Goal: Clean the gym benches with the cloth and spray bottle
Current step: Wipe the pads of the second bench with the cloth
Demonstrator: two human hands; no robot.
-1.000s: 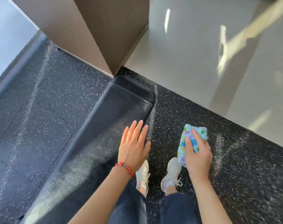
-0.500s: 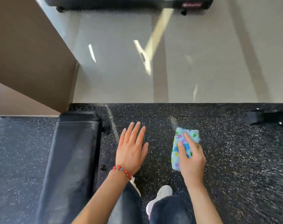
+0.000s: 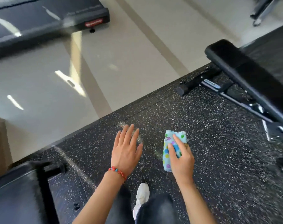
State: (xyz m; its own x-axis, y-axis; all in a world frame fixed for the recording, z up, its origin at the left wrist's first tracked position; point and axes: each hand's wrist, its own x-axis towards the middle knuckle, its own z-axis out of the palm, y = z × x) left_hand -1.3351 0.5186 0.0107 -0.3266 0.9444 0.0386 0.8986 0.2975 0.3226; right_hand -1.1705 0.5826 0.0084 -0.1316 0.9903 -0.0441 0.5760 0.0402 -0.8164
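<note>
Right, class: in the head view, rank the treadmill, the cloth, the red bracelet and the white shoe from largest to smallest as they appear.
1. Treadmill, cut off by the frame edge.
2. Cloth, partly covered by the right hand.
3. White shoe, partly hidden by the leg, so its rank against the cloth is unsure.
4. Red bracelet.

The left hand (image 3: pixel 127 151) is held out flat, palm down, fingers spread and holding nothing. The right hand (image 3: pixel 181 157) is curled in a grip around a folded cloth (image 3: pixel 170 152), forearm bare.
</note>
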